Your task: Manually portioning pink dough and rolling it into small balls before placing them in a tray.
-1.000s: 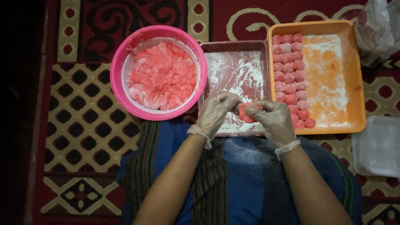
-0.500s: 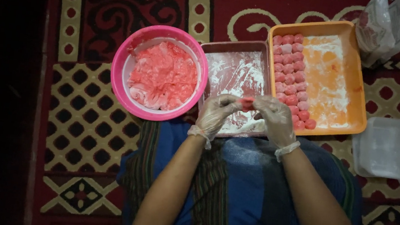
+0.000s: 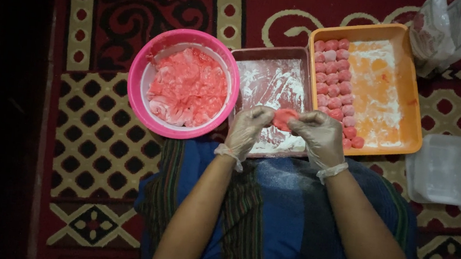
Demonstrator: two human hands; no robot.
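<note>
Pink dough [image 3: 284, 119], a small flattened piece, sits near the middle of the frame, pinched between the fingertips of both gloved hands just above the person's lap. Left hand [image 3: 247, 130] grips its left edge with fingers curled in, and right hand [image 3: 320, 138] grips its right edge the same way; both wear thin clear gloves dusted with white flour. Directly under the hands lies a brown rectangular tray [image 3: 274, 57] coated in white flour. To its left, in the upper left of the centre, stands a round pink bowl [image 3: 136, 89] filled with more soft pink dough. To the right of the brown tray an orange tray [image 3: 410, 107] holds rows of small pink balls [image 3: 334, 72] along its left side, its other half smeared with flour. A clear plastic box [image 3: 443, 170] rests at the right edge on the patterned red carpet [image 3: 95, 133], and a crumpled plastic bag [image 3: 443, 31] lies in the upper right corner.
</note>
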